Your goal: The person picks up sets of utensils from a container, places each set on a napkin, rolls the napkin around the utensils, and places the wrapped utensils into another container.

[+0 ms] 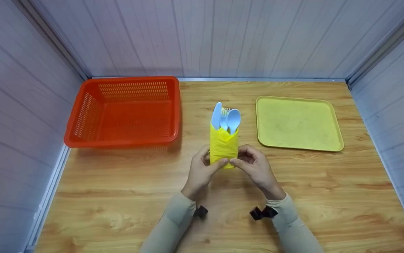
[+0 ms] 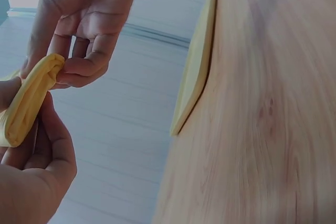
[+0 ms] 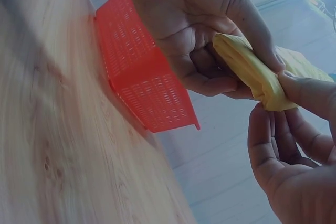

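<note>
A folded yellow napkin [image 1: 224, 146] stands upright between both hands, its lower end raised above the table in the wrist views. Out of its top stick a light blue knife [image 1: 216, 115], fork [image 1: 224, 118] and spoon [image 1: 234, 119]; their handles are hidden inside. My left hand [image 1: 202, 167] pinches the napkin's lower left side, thumb in front and fingers behind. On the lower right, my right hand [image 1: 254, 167] pinches it the same way, and the two thumb tips nearly meet. The folded bottom of the napkin [image 2: 31, 100] shows in the left wrist view.
To the left stands a red-orange plastic basket [image 1: 175, 116] with slotted walls. A yellow tray [image 1: 300, 123] lies flat on the right. Both rest on a wood-grain table [image 1: 117, 196], enclosed by pale panel walls [image 1: 202, 38] at the back and sides.
</note>
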A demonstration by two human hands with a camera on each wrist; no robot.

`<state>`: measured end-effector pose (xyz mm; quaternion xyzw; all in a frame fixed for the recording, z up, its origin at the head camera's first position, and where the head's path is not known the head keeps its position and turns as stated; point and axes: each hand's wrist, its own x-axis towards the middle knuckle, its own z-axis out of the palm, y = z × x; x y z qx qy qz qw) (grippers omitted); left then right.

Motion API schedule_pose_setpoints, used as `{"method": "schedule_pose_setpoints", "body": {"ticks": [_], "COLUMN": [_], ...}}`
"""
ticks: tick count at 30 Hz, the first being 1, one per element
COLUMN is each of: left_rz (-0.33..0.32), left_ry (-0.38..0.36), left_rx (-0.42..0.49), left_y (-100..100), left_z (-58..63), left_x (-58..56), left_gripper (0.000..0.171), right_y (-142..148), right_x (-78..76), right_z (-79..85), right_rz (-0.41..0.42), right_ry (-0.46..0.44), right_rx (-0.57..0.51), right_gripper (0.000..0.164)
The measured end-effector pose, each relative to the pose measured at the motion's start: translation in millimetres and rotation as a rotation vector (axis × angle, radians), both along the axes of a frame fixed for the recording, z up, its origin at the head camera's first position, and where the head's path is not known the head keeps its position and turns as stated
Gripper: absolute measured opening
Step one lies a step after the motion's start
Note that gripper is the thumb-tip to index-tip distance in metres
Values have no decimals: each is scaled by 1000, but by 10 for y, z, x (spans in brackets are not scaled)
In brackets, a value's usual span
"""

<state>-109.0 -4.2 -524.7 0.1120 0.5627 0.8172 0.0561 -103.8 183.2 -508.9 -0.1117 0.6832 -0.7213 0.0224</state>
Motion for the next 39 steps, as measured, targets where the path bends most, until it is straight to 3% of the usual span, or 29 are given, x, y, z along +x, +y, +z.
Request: {"method": "schedule_pose_setpoints", "body": {"ticks": [5, 11, 16, 20, 25, 29, 32, 39], "left_rz": [1, 45, 69, 120, 225, 255, 245, 211], "left_ry": [6, 25, 35, 97, 137, 37, -90, -382], "left_rx": [-14, -37, -83, -181, -324, -436, -511, -678], "left_y": [-20, -22, -93, -291, -687, -1050, -1291, -1579], "left_z": [14, 34, 128, 277, 485, 640, 707, 651], "left_x": [-2, 22, 18, -73, -291, -507, -693, -1054], "left_gripper": [46, 43, 44, 40, 33, 36, 42, 57], "right_y": [-21, -41, -8, 46, 115, 147, 158, 137], "right_x": [4, 5, 15, 22, 47, 49, 44, 44], "right_z": [10, 7, 38, 46, 7, -25, -31, -41], "right_rz": [2, 9, 45, 76, 85, 103, 109, 116], "right_ry": [-21, -35, -7, 12, -19, -21, -8, 9], "right_rx": [-25, -21, 12, 21, 49, 62, 62, 65], "right_gripper": [20, 23, 25, 27, 27, 28, 28, 24]}}
